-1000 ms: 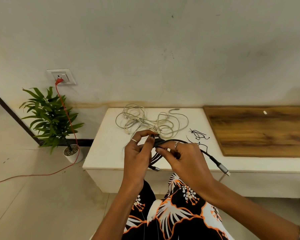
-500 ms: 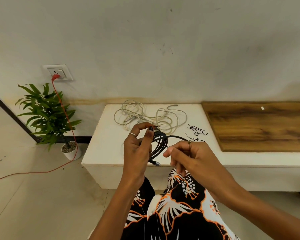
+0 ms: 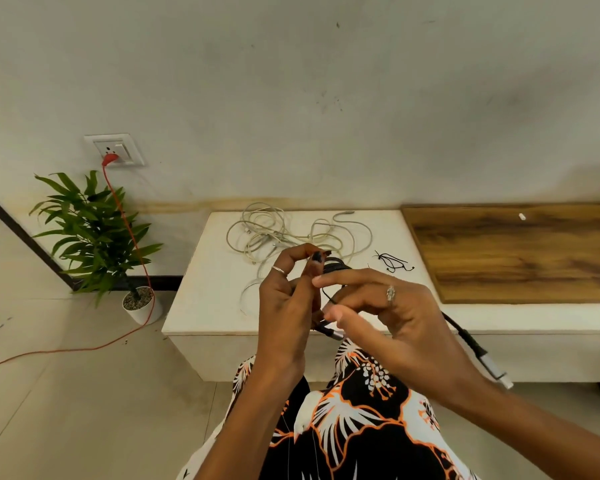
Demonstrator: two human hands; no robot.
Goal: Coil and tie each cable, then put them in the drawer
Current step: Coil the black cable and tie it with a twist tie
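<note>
Cable work here asks for a light, steady touch: the black cable (image 3: 336,266) you are coiling looks thin, limp and nearly weightless, so it should bend wherever you lead it, but its loops will likely spring apart the moment the pinch slackens. Your left hand (image 3: 288,306) holds the stacked loops upright in front of you, thumb and curled fingers closed around the bundle near its top, above the near edge of the white bench (image 3: 201,306). Your right hand (image 3: 392,313) sits just beside it with its fingers bent around the loose run of the same cable; how firmly it grips I cannot tell. From under that hand the free tail drops to the right and ends in a stiffer grey plug (image 3: 492,367), which hangs off the bench front. That plug is probably the only part with any weight, so expect it to swing and tug; guide the tail close to the coil, not by the connector. A second short plug (image 3: 329,332) pokes out below your left palm. On the bench behind lie the tangled white cable (image 3: 274,233), untouched, and a few thin black ties (image 3: 394,263), near enough to reach. No drawer shows in this view.
</note>
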